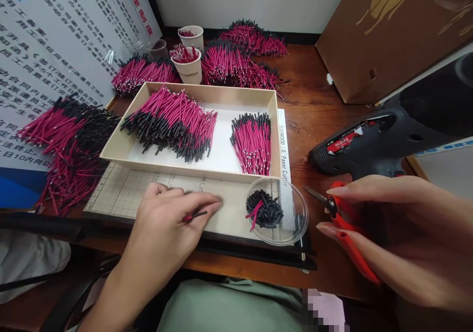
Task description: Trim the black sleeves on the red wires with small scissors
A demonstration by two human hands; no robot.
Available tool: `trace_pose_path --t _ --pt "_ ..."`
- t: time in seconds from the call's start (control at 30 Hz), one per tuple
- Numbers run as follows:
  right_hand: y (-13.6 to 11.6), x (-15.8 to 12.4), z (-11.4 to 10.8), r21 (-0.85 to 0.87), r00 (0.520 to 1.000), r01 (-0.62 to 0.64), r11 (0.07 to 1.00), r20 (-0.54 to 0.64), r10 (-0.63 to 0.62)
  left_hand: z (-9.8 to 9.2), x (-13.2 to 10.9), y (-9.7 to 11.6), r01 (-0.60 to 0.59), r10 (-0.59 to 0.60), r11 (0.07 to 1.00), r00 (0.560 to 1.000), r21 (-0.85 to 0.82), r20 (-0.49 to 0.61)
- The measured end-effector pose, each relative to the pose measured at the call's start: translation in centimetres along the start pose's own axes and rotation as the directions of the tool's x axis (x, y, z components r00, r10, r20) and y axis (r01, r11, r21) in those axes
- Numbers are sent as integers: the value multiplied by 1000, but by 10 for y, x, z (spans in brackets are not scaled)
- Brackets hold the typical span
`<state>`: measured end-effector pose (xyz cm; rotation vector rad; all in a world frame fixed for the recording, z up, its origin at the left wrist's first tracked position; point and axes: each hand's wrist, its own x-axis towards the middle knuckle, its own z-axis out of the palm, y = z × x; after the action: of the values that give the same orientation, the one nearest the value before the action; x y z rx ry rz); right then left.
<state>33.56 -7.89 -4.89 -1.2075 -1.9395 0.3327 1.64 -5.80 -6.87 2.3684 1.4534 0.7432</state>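
My left hand (168, 223) is closed over the front of a paper cutter board (231, 209), pinching a short red wire with a black sleeved end (200, 215). Much of that wire is hidden by the fingers. At the right, my right hand (414, 233) grips small red-handled scissors (349, 226), whose blades point left. Between the hands sits a clear round plastic dish (295, 234) holding black tubing pieces and a few red bits. Behind them, a shallow cream box (177, 170) contains a large pile of red wires (185, 113) and a smaller bundle (253, 142).
A dark heat gun (354, 147) lies at the right, near a brown box (384, 36). More wire heaps (229, 61) and paper cups (187, 68) stand behind the cream box. Another heap (66, 135) lies left, by a printed board (55, 41).
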Motion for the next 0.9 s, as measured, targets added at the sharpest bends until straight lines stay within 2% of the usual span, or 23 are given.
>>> trace_pose_path --t 0.2,0.37,0.5,0.6,0.73,0.83,0.9 --pt "1 1 1 48 1000 -15 999 -1 15 2 9 15 149 -149 989 989 -25 -18" --pt "1 2 2 -22 1000 2 1000 10 -2 15 14 25 235 -235 972 972 13 5" --pt "-3 5 1 -30 1000 -3 1000 -4 3 26 19 30 247 -247 969 969 23 4" --pt "-6 7 1 -12 1000 -6 1000 3 6 28 20 31 214 -214 977 977 23 -17" --pt "-4 5 -1 53 1000 -17 998 9 16 12 16 28 173 -173 985 984 -16 -44" --pt "1 1 0 84 999 -45 995 15 44 -8 12 26 204 -205 979 970 -24 -128" --pt "3 -1 1 82 1000 -22 996 9 21 -20 12 29 227 -232 973 955 -51 -186"
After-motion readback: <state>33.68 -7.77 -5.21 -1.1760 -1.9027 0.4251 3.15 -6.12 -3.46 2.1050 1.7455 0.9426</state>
